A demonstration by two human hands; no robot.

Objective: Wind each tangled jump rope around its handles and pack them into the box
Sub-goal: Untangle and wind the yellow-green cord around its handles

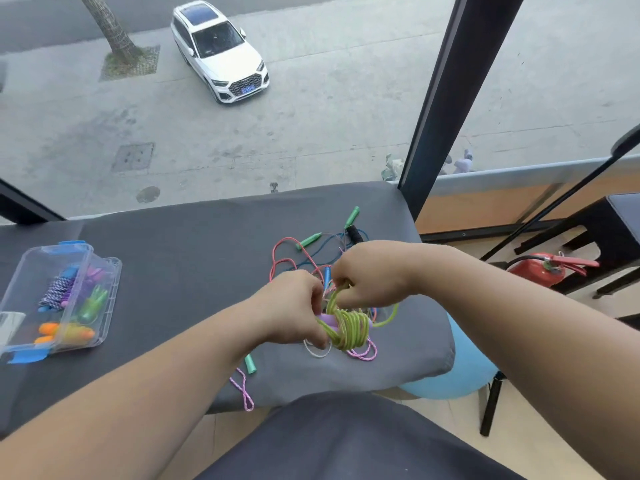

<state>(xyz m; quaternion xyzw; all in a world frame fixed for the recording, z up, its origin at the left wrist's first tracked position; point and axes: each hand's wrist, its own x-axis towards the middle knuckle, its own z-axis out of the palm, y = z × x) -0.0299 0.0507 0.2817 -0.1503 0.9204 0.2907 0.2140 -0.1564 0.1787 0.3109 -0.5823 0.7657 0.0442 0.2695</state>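
Gripping purple handles (pixel 325 321) in curled left hand (pixel 291 306), pinching green rope (pixel 348 329) with right hand (pixel 370 275), clear box (pixel 111 289) lying at nine o'clock

1. My left hand (pixel 294 306) covers most of the purple handle (pixel 325 320) it grips; only a stub shows just left of the green rope (pixel 348 329).
2. My right hand (pixel 367 275), just above the green rope, pinches its strands; my curled fingers hide the pinch itself.
3. Beyond the green rope, red and blue cords (pixel 273 258) run under both hands; I cannot trace which handle each joins.
4. A black handle (pixel 355 233) beyond the green rope has its near end behind my right hand.
5. Far left of the green rope, the box (pixel 107 306) blurs its contents, and the picture's edge cuts its left corner.
6. Below the green rope, a pink cord (pixel 246 396) slips under my left forearm.
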